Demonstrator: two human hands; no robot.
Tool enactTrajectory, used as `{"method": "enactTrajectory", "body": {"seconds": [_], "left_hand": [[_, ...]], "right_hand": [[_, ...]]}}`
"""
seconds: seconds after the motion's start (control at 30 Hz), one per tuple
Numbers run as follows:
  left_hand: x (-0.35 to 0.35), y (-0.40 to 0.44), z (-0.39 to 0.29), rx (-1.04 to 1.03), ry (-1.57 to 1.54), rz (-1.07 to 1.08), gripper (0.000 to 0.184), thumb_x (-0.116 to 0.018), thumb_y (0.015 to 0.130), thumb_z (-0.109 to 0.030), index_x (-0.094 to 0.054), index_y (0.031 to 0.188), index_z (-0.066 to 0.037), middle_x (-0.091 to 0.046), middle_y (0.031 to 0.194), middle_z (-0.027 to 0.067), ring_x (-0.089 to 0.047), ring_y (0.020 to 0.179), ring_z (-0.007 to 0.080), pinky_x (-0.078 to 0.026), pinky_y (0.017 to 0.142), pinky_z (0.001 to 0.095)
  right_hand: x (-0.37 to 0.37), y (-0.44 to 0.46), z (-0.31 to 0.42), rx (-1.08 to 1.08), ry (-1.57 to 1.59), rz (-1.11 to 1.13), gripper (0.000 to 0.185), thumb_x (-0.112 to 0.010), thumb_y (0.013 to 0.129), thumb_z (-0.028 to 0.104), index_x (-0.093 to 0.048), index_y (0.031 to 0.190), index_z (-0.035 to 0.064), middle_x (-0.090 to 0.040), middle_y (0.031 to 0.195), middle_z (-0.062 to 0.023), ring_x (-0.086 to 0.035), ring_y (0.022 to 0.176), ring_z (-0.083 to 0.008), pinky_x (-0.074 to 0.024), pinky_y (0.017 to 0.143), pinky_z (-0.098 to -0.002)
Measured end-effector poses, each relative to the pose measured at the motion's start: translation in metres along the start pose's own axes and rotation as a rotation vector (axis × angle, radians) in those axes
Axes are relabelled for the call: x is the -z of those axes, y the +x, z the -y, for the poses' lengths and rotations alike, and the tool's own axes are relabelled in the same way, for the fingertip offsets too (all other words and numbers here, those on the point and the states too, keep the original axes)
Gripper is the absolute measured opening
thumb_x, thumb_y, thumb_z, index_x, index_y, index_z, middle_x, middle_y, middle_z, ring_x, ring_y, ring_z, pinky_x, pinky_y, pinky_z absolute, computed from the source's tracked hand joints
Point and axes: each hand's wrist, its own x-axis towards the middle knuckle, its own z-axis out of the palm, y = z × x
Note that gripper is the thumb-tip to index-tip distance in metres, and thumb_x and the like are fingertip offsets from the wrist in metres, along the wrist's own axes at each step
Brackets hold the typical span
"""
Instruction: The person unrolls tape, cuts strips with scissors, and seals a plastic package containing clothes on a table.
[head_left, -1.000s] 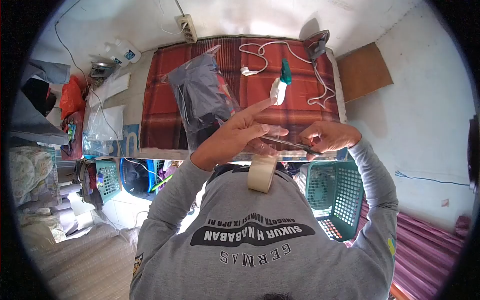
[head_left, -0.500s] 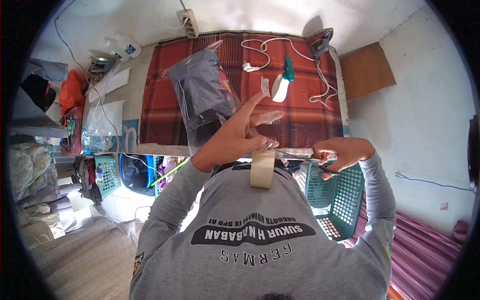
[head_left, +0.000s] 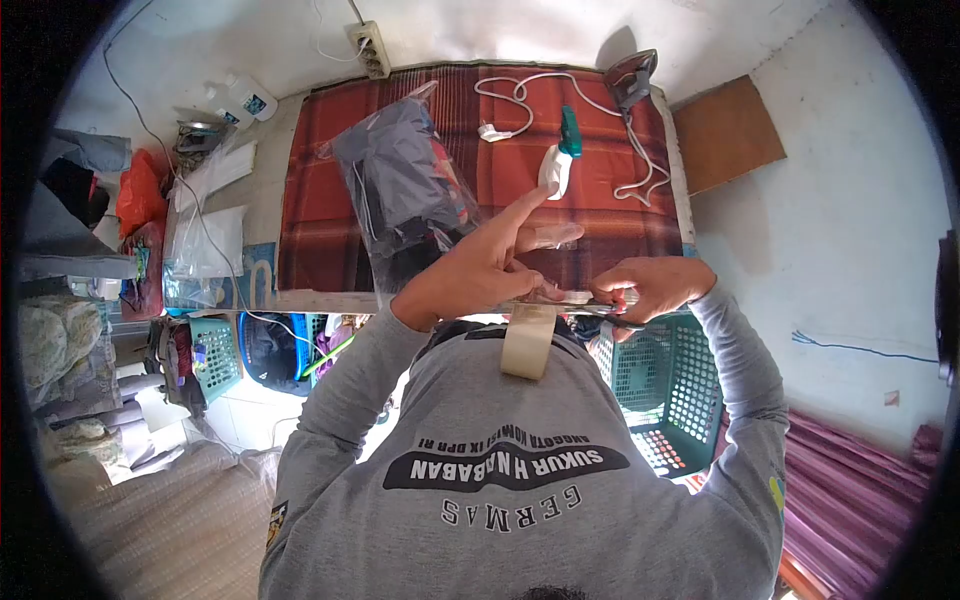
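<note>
My left hand (head_left: 480, 265) has its index finger stretched toward the table, while the thumb and lower fingers pinch clear tape. A roll of packing tape (head_left: 529, 345) hangs just below those fingers, in front of the grey shirt. Shiny tape strips stick to my left fingers. In my right hand (head_left: 655, 285) are scissors (head_left: 622, 318), fingers in the handles and blades pointing left, close to the tape; whether the blades touch it I cannot tell. Beyond the hands lies a clear plastic bag (head_left: 405, 180) with folded dark clothing inside.
A white spray bottle with a green head (head_left: 568, 140) is on the red plaid cloth (head_left: 620, 235). Behind it are a corded iron (head_left: 630, 80) and a power strip (head_left: 372, 50). Green baskets (head_left: 690, 380) stand under the table's right side; white plastic sheets (head_left: 210, 240) lie left.
My right hand has moved left with the scissors, up to the tape by my left hand. The left index fingertip now overlaps the spray bottle's base in view.
</note>
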Motion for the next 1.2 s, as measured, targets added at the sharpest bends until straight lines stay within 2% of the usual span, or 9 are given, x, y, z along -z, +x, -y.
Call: {"method": "enactTrajectory", "body": {"seconds": [0.2,0.4,0.57,0.63,0.83,1.03,1.07,1.13,1.2], "left_hand": [[-0.002,-0.006,0.0,-0.005,0.008,-0.005,0.094,-0.052,0.095,0.016,-0.004,0.172,-0.009,-0.041,0.167,0.0284,-0.076,0.116,0.0336,-0.065,0.098,0.0349],[-0.009,-0.014,0.0,0.055,-0.027,-0.088,0.094,-0.055,0.101,0.009,0.001,0.173,-0.014,-0.04,0.169,0.0257,-0.07,0.127,0.0364,-0.067,0.094,0.0369],[-0.006,-0.021,0.007,0.058,-0.187,-0.16,0.096,-0.057,0.103,0.003,0.005,0.173,-0.017,-0.035,0.171,0.0252,-0.068,0.131,0.0381,-0.069,0.089,0.0394],[-0.008,-0.023,0.008,-0.021,-0.123,-0.158,0.098,-0.054,0.101,0.004,0.009,0.173,-0.018,-0.032,0.173,0.0249,-0.066,0.133,0.0398,-0.069,0.088,0.0392],[0.001,-0.033,0.011,-0.044,-0.129,-0.128,0.101,-0.048,0.103,0.008,0.018,0.172,-0.023,-0.024,0.176,0.025,-0.066,0.134,0.0363,-0.066,0.093,0.0358],[0.018,-0.047,0.002,-0.025,-0.103,-0.119,0.101,-0.046,0.101,0.01,0.016,0.172,-0.024,-0.026,0.176,0.0238,-0.066,0.133,0.0365,-0.066,0.094,0.0369],[0.022,-0.049,0.004,-0.022,-0.1,-0.115,0.101,-0.046,0.101,0.01,0.016,0.172,-0.024,-0.026,0.176,0.0238,-0.066,0.133,0.0365,-0.066,0.094,0.0369],[0.032,-0.051,0.008,-0.028,-0.071,-0.134,0.102,-0.05,0.096,0.01,0.01,0.173,-0.02,-0.032,0.173,0.0255,-0.069,0.128,0.0405,-0.07,0.086,0.0383],[0.039,-0.052,0.001,-0.008,-0.054,-0.11,0.102,-0.05,0.095,0.01,0.009,0.173,-0.02,-0.033,0.172,0.0254,-0.069,0.128,0.0401,-0.069,0.086,0.0387]], "right_hand": [[-0.001,0.002,-0.006,-0.088,0.058,0.023,0.044,-0.092,0.083,0.034,-0.062,0.084,0.0031,-0.059,0.078,-0.0034,-0.057,0.078,-0.0154,-0.0466,0.073,-0.0381],[-0.001,-0.017,0.005,0.001,-0.006,-0.015,0.045,-0.094,0.08,0.031,-0.06,0.095,0.0049,-0.061,0.092,-0.005,-0.06,0.087,-0.0195,-0.0488,0.077,-0.0388],[0.013,-0.051,-0.004,-0.036,-0.336,-0.427,0.046,-0.094,0.077,0.029,-0.06,0.097,0.0053,-0.059,0.097,-0.0063,-0.061,0.092,-0.0233,-0.0491,0.078,-0.0383],[0.006,-0.037,-0.029,0.006,-0.303,-0.587,0.042,-0.089,0.086,0.038,-0.064,0.09,0.0052,-0.061,0.09,-0.0092,-0.058,0.083,-0.0254,-0.0475,0.075,-0.0415],[-0.034,0.08,-0.163,-0.726,-0.194,-0.795,0.039,-0.085,0.088,0.044,-0.078,0.097,0.0058,-0.078,0.101,-0.0215,-0.075,0.088,-0.0421,-0.0543,0.079,-0.0548],[-0.071,0.131,-0.207,-0.816,-0.214,-0.902,0.05,-0.081,0.091,0.047,-0.077,0.112,0.0019,-0.078,0.104,-0.0251,-0.074,0.099,-0.0454,-0.0569,0.092,-0.0541],[-0.069,0.129,-0.184,-0.817,-0.209,-0.906,0.05,-0.081,0.091,0.047,-0.077,0.112,0.0019,-0.078,0.104,-0.0251,-0.074,0.099,-0.0454,-0.0569,0.092,-0.0541],[-0.053,0.118,-0.098,-0.474,0.093,-1.163,0.051,-0.079,0.096,0.044,-0.073,0.116,-0.0021,-0.076,0.1,-0.0196,-0.074,0.095,-0.0343,-0.0576,0.09,-0.0405],[-0.043,0.109,-0.026,-0.032,0.59,-1.14,0.044,-0.077,0.1,0.034,-0.069,0.128,0.0009,-0.073,0.113,-0.0127,-0.071,0.105,-0.025,-0.0554,0.095,-0.0372]]}}
